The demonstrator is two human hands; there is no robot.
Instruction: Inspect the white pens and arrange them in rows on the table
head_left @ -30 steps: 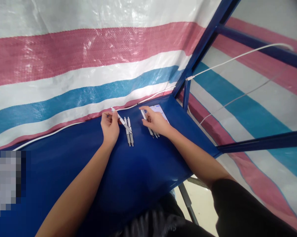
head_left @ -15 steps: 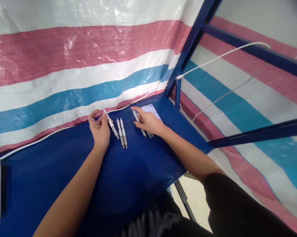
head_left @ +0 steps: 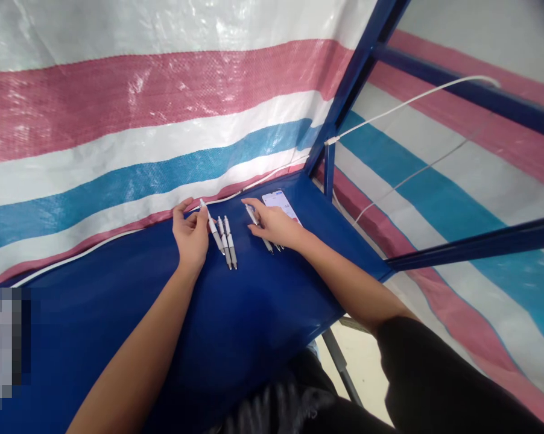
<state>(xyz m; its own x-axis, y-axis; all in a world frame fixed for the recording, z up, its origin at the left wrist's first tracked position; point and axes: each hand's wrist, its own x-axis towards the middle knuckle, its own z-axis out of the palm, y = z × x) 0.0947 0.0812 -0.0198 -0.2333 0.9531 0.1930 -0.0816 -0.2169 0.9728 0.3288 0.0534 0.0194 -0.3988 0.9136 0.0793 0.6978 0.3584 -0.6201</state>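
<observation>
My left hand (head_left: 191,236) pinches a white pen (head_left: 214,230) with a grey grip between thumb and fingers. It slants right beside two similar pens (head_left: 227,244) lying side by side on the blue table (head_left: 249,313). To the right, my right hand (head_left: 274,223) curves over another white and grey pen (head_left: 251,212), with index finger and thumb against it. The tips of more pens (head_left: 278,247) poke out under this hand, which hides most of them. A lit phone (head_left: 278,202) lies just behind, partly covered by the hand.
A striped plastic sheet (head_left: 163,138) hangs along the table's far edge, where a white cable (head_left: 86,246) runs. Blue metal frame bars (head_left: 344,90) rise at the right corner, with another white cable (head_left: 403,103) strung across. A blurred block (head_left: 0,343) covers the left edge.
My left hand has moved slightly right, bringing its pen against the two lying pens. The right hand has kept its place over the pens by the phone.
</observation>
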